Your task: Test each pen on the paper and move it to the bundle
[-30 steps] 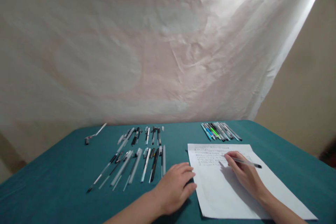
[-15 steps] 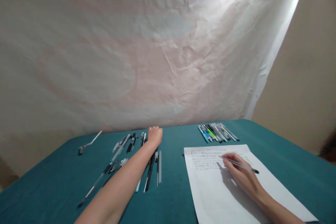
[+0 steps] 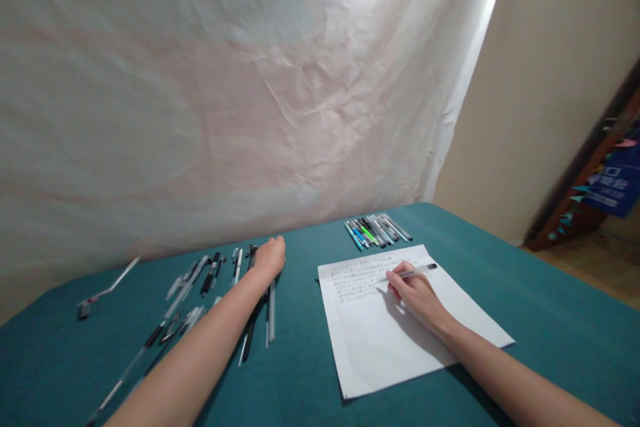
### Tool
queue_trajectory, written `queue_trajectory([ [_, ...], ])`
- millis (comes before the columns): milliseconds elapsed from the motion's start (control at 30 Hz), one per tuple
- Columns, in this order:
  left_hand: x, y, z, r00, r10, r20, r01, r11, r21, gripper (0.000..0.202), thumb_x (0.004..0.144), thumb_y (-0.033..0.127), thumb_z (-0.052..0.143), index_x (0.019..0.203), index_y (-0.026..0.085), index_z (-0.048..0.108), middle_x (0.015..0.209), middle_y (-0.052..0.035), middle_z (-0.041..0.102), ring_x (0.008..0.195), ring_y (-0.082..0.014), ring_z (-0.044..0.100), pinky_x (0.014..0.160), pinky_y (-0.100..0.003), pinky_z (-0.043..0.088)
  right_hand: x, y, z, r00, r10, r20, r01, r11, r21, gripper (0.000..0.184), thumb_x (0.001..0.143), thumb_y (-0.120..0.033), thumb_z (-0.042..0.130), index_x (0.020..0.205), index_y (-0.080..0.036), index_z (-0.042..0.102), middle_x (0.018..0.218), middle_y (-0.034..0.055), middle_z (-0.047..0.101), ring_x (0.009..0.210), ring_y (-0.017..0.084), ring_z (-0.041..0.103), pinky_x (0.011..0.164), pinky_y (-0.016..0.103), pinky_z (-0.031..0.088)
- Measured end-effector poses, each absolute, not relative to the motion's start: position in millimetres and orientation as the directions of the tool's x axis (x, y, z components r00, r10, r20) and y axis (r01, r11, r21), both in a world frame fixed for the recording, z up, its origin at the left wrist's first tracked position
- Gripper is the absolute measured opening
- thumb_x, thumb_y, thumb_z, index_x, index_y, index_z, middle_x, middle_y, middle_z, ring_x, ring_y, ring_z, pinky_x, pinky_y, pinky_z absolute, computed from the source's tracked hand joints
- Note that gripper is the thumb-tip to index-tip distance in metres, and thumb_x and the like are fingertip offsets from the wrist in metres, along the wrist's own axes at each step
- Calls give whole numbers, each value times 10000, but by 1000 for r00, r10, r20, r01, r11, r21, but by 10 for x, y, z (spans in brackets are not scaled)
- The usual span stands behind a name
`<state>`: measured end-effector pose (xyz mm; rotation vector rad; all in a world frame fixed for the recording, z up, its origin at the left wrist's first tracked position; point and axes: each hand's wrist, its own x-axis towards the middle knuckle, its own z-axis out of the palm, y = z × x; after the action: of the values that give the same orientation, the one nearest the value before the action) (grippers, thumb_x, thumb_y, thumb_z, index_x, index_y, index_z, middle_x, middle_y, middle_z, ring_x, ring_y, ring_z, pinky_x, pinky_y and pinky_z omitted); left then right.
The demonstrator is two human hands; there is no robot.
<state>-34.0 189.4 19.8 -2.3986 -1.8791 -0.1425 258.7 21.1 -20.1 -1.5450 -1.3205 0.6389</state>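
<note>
Right hand (image 3: 414,288) of the person holds a slim pen (image 3: 423,269) between the thumb and the fingers, in a narrow writing grip. The pen is over the upper part of a white sheet of paper (image 3: 390,353), inclined, with its dark end pointing to the right; whether its tip touches the surface, I cannot tell. Several lines of small handwriting (image 3: 356,283) fill the upper left part of the sheet, and the lower part is blank. The right forearm crosses the lower right edge of the sheet.

Left hand (image 3: 271,257) is stretched far forward on the left side, beside the far row of pens (image 3: 210,273). Its fingers are bent and turned away from the view, so I cannot tell if they hold something. Below the left forearm, which hides a part of them, lie nearer pens and thin pen parts (image 3: 271,313), mostly clear and black.

Behind the sheet, a close group of pens (image 3: 369,235) lies side by side, with bright green and blue among them. All these things rest on a bench (image 3: 295,373) with dark green cover. Behind it hangs a pale, wrinkled curtain (image 3: 240,113).
</note>
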Motion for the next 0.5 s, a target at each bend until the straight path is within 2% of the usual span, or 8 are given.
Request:
queue_trajectory([
  [100,-304,1750,284,291,950,116,947,-303,104,134,742,165,614,862,106,618,895,-111,634,890,-239,594,772,-345,444,2583,203,-191,278,940,196,442,56,-895,238,802,-373,470,650,-190,484,473,-47,512,450,116,491,493,233,375],
  [167,-252,1583,354,345,930,126,909,-365,202,106,698,131,608,802,131,628,848,-103,651,889,-239,600,762,-299,426,2580,200,-185,276,941,197,439,59,-897,245,803,-373,474,643,-187,483,475,-45,510,449,113,487,491,230,373],
  [267,-137,1218,435,429,893,134,813,-446,373,110,744,186,547,828,152,609,803,-49,661,767,-171,616,678,-236,435,2567,194,-179,272,938,215,418,86,-904,259,817,-398,460,674,-184,487,489,-45,495,438,107,466,458,221,356],
  [367,-23,791,428,504,854,130,678,-484,553,144,797,288,515,839,166,579,801,-15,654,723,-121,606,632,-191,435,2524,164,-163,253,912,322,445,186,-876,255,837,-408,444,730,-183,499,544,-35,497,469,108,457,461,221,357],
  [400,10,662,400,512,849,128,509,-420,751,152,788,296,537,824,152,568,794,-28,644,725,-125,597,632,-196,433,2497,144,-153,235,898,371,473,227,-851,245,841,-400,445,747,-182,505,571,-27,506,490,111,462,474,224,364],
  [433,40,547,360,513,852,108,338,-315,887,160,777,305,558,814,149,558,783,-28,631,713,-122,584,629,-201,430,2462,116,-139,211,884,417,504,267,-821,231,844,-387,450,761,-181,513,599,-17,519,516,115,473,493,228,374],
  [500,96,376,258,462,887,25,100,-79,992,197,735,309,616,822,149,541,722,-11,599,631,-105,546,545,-190,399,2375,39,-100,148,855,497,566,339,-751,191,848,-346,457,791,-180,530,652,4,546,572,127,500,542,239,399],
])
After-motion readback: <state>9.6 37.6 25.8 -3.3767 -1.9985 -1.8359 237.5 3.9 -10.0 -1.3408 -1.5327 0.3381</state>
